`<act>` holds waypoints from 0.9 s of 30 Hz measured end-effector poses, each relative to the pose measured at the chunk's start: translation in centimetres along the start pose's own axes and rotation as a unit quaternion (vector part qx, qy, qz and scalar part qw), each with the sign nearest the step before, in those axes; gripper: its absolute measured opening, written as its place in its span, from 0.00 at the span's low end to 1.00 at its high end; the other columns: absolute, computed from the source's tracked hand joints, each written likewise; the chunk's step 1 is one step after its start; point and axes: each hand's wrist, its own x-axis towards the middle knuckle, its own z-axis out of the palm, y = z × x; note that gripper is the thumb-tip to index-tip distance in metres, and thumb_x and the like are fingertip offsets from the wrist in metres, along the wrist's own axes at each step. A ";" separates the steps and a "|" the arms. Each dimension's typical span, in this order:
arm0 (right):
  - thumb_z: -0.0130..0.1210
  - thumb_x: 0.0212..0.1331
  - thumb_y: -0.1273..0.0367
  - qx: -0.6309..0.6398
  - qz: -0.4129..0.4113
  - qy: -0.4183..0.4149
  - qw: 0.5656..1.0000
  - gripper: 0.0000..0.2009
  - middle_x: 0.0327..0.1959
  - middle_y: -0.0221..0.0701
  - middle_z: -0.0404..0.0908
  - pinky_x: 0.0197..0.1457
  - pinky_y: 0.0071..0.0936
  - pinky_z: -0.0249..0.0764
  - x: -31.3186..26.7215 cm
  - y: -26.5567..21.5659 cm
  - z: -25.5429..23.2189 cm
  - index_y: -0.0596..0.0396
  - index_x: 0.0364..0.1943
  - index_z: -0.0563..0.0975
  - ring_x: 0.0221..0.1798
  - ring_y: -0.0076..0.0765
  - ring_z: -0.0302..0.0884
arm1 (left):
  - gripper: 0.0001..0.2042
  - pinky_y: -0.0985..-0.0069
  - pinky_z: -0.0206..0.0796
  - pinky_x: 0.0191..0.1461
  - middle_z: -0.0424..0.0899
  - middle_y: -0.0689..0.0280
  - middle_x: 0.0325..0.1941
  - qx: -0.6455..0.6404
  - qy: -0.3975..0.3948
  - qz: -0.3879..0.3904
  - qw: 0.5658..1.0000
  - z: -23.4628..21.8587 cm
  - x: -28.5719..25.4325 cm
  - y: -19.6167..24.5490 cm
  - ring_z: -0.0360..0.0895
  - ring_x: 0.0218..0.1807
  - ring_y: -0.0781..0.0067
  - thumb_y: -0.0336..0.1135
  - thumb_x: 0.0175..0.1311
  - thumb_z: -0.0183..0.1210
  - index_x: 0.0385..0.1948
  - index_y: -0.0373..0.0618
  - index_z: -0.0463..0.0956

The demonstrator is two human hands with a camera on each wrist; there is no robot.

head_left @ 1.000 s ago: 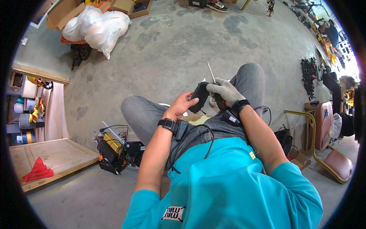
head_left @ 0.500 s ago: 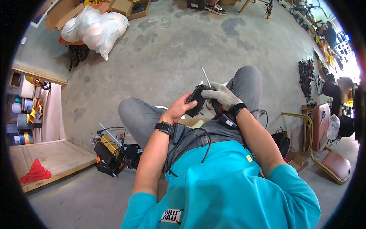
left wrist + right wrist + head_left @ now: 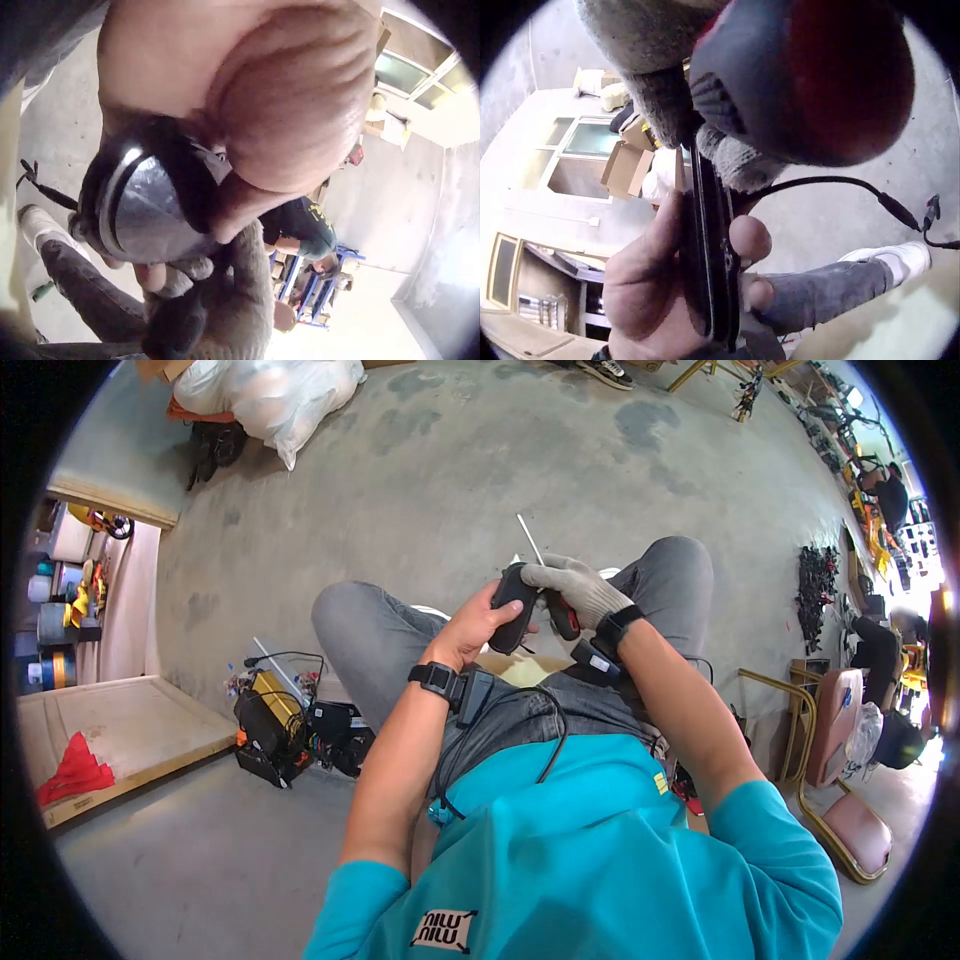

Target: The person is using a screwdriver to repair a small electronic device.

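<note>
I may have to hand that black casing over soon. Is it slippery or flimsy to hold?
Probably stiff: the black casing keeps its flat shape in the left hand. Its glossy face may be a little slippery. It seems light, since bare fingers pinch its thin edge alone.

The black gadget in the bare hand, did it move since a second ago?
Cannot tell. The black gadget stays just left of the raised right knee and clamped in the left hand; only the camera tilted.
</note>
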 end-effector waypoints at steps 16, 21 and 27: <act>0.60 0.55 0.63 -0.055 0.070 0.028 0.996 0.13 0.27 0.34 0.80 0.35 0.29 0.73 9.5 8.3 -4.1 0.62 0.31 0.79 0.28 0.30 0.76 | 0.18 0.59 0.84 0.46 0.81 0.54 0.48 -0.127 0.220 -0.025 0.967 -3.6 1.0 -0.4 0.85 0.50 0.52 0.23 0.67 0.54 0.58 0.34 0.69; 0.58 0.51 0.65 -0.181 0.069 -0.035 0.980 0.12 0.23 0.36 0.81 0.32 0.32 0.75 12.7 15.3 -6.4 0.64 0.27 0.80 0.24 0.32 0.79 | 0.22 0.55 0.82 0.53 0.81 0.52 0.50 -0.141 0.246 -0.006 0.959 -4.0 1.6 -0.1 0.84 0.52 0.49 0.18 0.59 0.47 0.58 0.32 0.69; 0.56 0.53 0.60 -0.115 0.274 0.087 0.951 0.16 0.19 0.39 0.82 0.27 0.32 0.74 14.1 17.6 -8.0 0.60 0.21 0.81 0.18 0.33 0.77 | 0.23 0.66 0.78 0.50 0.82 0.55 0.49 -0.152 0.280 -0.012 0.948 -4.3 2.1 0.0 0.86 0.48 0.56 0.17 0.55 0.47 0.56 0.33 0.70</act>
